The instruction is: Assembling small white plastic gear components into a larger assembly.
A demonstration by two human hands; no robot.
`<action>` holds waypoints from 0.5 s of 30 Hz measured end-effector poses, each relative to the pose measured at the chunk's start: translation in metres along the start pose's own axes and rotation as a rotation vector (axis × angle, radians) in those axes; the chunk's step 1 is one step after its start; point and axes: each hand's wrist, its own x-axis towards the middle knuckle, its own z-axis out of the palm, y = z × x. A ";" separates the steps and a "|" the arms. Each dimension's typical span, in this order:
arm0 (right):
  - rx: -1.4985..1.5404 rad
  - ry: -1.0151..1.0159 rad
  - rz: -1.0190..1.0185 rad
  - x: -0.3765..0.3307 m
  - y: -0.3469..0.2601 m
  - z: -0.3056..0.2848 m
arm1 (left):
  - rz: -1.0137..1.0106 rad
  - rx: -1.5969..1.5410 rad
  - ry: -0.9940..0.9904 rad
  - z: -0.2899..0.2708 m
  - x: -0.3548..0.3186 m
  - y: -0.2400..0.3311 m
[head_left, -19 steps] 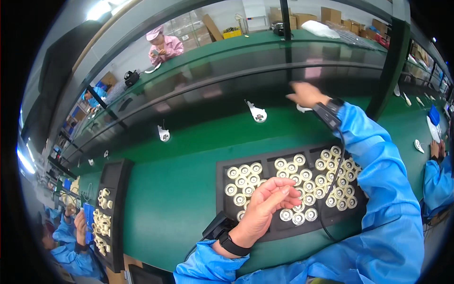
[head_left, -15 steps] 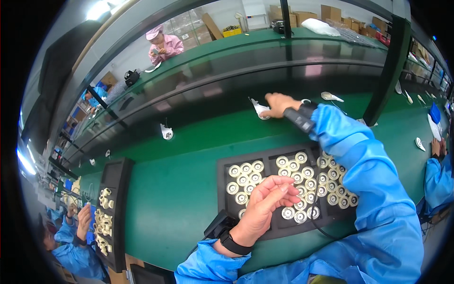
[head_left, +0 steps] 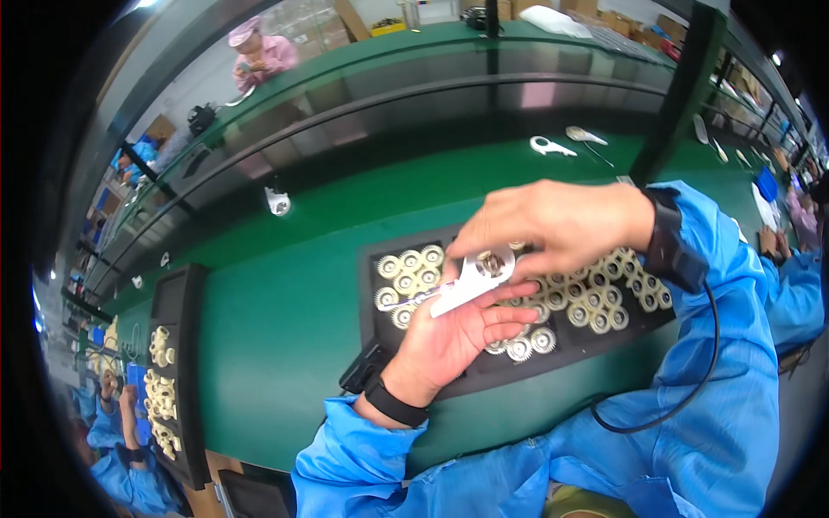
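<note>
My right hand [head_left: 553, 226] grips a white plastic housing [head_left: 476, 278] by its round end, thumb below and fingers above. A thin metal rod [head_left: 410, 301] points out to the left from it. Below it lies my left hand [head_left: 456, 335], palm up with fingers stretched out. The housing's narrow end overlaps the left palm; whether it rests there I cannot tell. Under both hands, a black tray [head_left: 370, 321] holds many cream gear wheels [head_left: 519, 348] in compartments. Part of the tray is hidden by my hands.
On the green bench lie another white housing [head_left: 277, 202], a white ring-shaped part [head_left: 550, 147] and a cream part [head_left: 586, 135]. A second black tray [head_left: 192, 345] with cream parts stands left. A dark post [head_left: 679, 95] rises at right. Co-workers sit on both sides and across.
My right hand has picked up the white housing from the bench's far side and brought it back over my left palm. The whole view has shifted slightly.
</note>
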 end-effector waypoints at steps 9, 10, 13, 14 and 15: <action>-0.191 0.328 0.231 -0.057 0.008 0.043 | -0.034 0.190 0.056 0.007 -0.002 -0.011; -0.287 0.315 0.340 -0.062 0.019 0.049 | 0.003 0.180 0.100 0.006 0.000 -0.012; -0.333 0.226 0.398 -0.050 0.043 0.069 | 0.057 0.138 0.176 0.010 -0.002 -0.013; -0.339 0.208 0.393 -0.046 0.046 0.072 | 0.079 0.122 0.231 0.009 -0.003 -0.014; -0.393 0.149 0.412 -0.044 0.048 0.072 | 0.076 0.091 0.175 0.005 -0.003 -0.015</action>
